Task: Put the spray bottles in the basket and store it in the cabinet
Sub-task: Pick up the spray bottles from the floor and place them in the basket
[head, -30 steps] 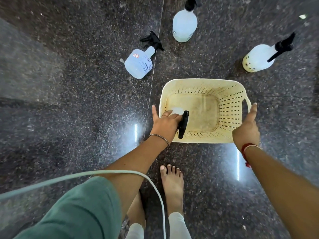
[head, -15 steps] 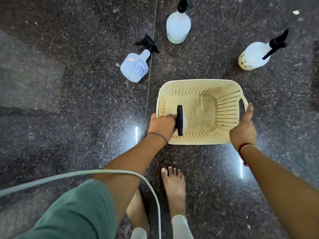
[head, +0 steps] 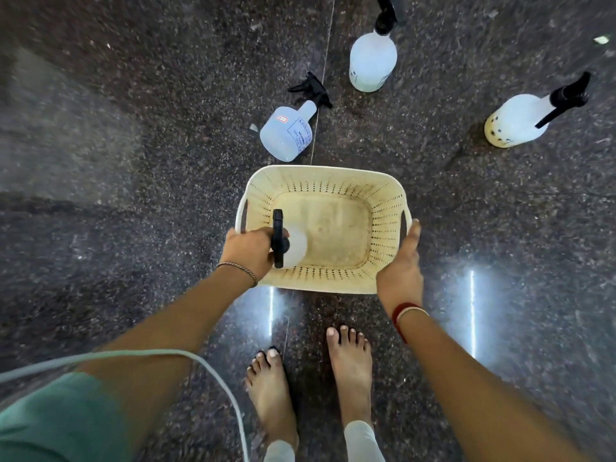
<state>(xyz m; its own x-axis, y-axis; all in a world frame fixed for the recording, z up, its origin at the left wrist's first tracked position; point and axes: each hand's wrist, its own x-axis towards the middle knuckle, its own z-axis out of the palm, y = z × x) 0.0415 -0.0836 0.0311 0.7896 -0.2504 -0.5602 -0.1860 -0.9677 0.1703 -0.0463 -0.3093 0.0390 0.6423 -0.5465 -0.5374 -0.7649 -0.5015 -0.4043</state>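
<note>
A cream perforated basket stands on the dark speckled floor in front of me. My left hand grips a white spray bottle by its black trigger head, inside the basket at its near left corner. My right hand rests against the basket's right side, thumb up along the rim by the handle. Three more bottles stand on the floor beyond the basket: a labelled bottle just past the far rim, another white bottle farther back, and a yellow-based bottle at the right.
My bare feet stand just behind the basket. A pale cable loops across my left arm at the lower left. Polished granite floor spreads all around, with light reflections beside the basket. No cabinet is in view.
My left hand has lowered the bottle deeper into the basket's near left corner. The right hand has slid from the basket's near right corner to its right side. The view shifted slightly.
</note>
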